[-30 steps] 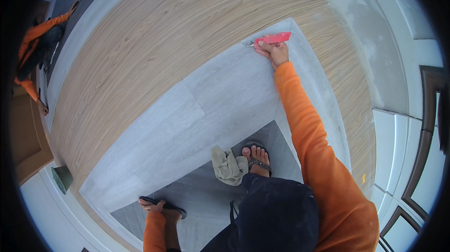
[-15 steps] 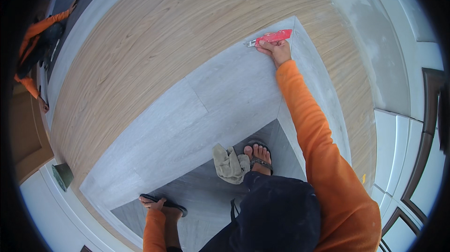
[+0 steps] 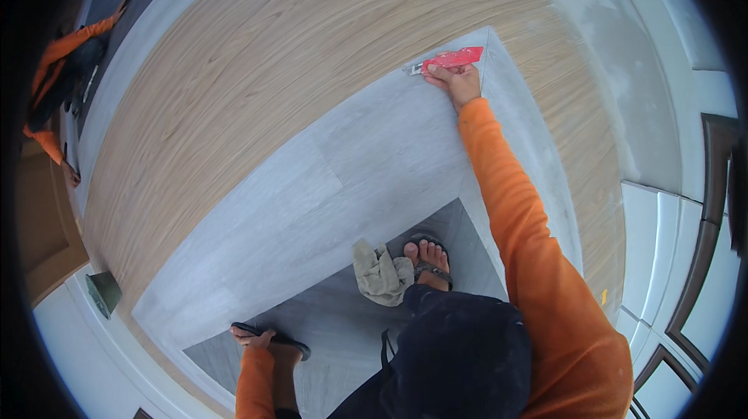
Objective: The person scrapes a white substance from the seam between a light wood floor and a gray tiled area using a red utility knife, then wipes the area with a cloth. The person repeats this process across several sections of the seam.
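Near the top corner of a pale grey plank border (image 3: 273, 209), my right hand (image 3: 461, 82) is closed round a red utility knife (image 3: 460, 58). Its silver end points left, at the seam where the grey planks meet the wood-toned floor. White smears mark the red body. My left hand (image 3: 257, 339) is low at the left, against the front of my left foot in a black flip-flop (image 3: 292, 347); how its fingers lie is too small to make out. A crumpled grey-green cloth (image 3: 382, 275) lies beside my right foot (image 3: 431, 258).
Wood-toned flooring (image 3: 257, 68) spreads around the border, with darker grey planks (image 3: 335, 341) beneath me. A dark green pot-like container (image 3: 104, 293) stands by the left wall. Another person in orange sleeves (image 3: 70, 49) crouches at the far left. White panels (image 3: 647, 240) line the right side.
My right hand and the knife have shifted very slightly left and downward. The left hand, the cloth and the other person look almost unchanged.
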Available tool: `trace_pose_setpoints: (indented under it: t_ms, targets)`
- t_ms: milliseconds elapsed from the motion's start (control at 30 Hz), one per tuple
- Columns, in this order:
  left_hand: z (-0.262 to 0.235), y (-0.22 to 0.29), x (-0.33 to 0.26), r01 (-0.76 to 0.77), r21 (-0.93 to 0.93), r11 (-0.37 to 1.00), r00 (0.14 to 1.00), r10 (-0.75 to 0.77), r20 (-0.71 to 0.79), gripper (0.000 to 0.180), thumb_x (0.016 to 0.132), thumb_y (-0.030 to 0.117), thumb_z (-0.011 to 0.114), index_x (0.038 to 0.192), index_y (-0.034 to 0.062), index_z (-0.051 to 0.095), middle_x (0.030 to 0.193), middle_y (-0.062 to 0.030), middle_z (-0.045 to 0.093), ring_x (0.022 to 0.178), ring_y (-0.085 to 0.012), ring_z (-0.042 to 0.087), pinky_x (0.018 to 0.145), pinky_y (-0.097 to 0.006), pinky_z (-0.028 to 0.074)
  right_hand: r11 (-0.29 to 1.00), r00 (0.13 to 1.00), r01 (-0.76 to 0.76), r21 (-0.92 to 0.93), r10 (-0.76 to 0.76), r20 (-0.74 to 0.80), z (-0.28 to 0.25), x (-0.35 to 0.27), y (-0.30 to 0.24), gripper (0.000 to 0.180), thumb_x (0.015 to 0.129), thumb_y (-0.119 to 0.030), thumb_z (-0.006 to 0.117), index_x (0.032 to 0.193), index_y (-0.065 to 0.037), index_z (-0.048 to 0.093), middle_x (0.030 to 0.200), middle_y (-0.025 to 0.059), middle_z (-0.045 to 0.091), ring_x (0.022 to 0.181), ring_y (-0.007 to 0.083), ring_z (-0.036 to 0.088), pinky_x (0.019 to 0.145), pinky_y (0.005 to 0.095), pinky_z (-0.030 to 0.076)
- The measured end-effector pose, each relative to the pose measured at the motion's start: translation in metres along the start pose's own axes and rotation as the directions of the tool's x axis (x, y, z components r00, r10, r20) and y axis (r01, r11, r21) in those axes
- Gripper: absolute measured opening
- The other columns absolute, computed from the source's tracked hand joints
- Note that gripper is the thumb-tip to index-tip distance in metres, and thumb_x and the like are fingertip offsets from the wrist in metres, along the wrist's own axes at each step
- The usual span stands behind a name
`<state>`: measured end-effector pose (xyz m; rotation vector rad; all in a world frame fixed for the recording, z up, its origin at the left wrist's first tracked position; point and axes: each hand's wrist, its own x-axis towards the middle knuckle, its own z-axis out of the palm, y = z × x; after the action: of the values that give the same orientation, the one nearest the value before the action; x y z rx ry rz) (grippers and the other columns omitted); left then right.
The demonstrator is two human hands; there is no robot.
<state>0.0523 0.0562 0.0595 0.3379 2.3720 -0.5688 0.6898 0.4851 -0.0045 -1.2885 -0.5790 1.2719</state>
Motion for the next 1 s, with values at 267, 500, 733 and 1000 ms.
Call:
trace_pose_setpoints:
  t_ms: [267,500,733,1000]
  targets:
    - [0.005,-0.003,0.006,-0.038,0.021,0.999,0.999,0.039,-0.030,0.162,0.058,0.047,0.094,0.158,-0.0056,-0.021,0.171,-0.0248,-0.013,0.160,-0.0352,-0.015,0.131,-0.040,0.001,1.000,0.998,0.028,0.011,-0.028,-0.056,0.002,-0.001,0.002,0.035,0.086,0.007,0.077,0.118,0.006,0.061,0.106,0.0176,0.073,0.094,0.0278,0.076,0.082,0.0380,0.066]
    - [0.006,-0.008,0.011,-0.029,0.036,0.999,0.999,0.029,-0.017,0.161,0.058,0.048,0.093,0.158,-0.0054,-0.021,0.171,-0.0249,-0.014,0.159,-0.0349,-0.016,0.131,-0.039,0.001,0.999,1.000,0.027,0.021,-0.027,-0.006,0.002,0.000,0.002,0.035,0.086,0.007,0.077,0.118,0.005,0.061,0.107,0.0166,0.073,0.094,0.0262,0.076,0.082,0.0366,0.066]
    - [0.006,-0.007,0.014,-0.037,0.094,0.995,0.998,0.041,-0.047,0.161,0.058,0.048,0.093,0.158,-0.0059,-0.022,0.171,-0.0246,-0.014,0.159,-0.0342,-0.017,0.131,-0.038,0.001,0.999,0.999,0.034,-0.001,-0.034,0.007,0.004,-0.003,0.005,0.034,0.088,0.006,0.076,0.119,0.004,0.062,0.106,0.0144,0.073,0.097,0.0252,0.075,0.085,0.0348,0.065]
    - [0.006,-0.008,0.014,-0.048,0.056,0.997,0.997,0.052,-0.064,0.160,0.058,0.045,0.093,0.158,-0.0078,-0.019,0.171,-0.0244,-0.012,0.160,-0.0333,-0.011,0.131,-0.035,0.002,0.999,0.999,0.038,0.022,-0.038,0.010,0.005,-0.003,0.005,0.034,0.087,0.006,0.077,0.118,0.003,0.063,0.106,0.0153,0.073,0.094,0.0241,0.075,0.082,0.0343,0.065]
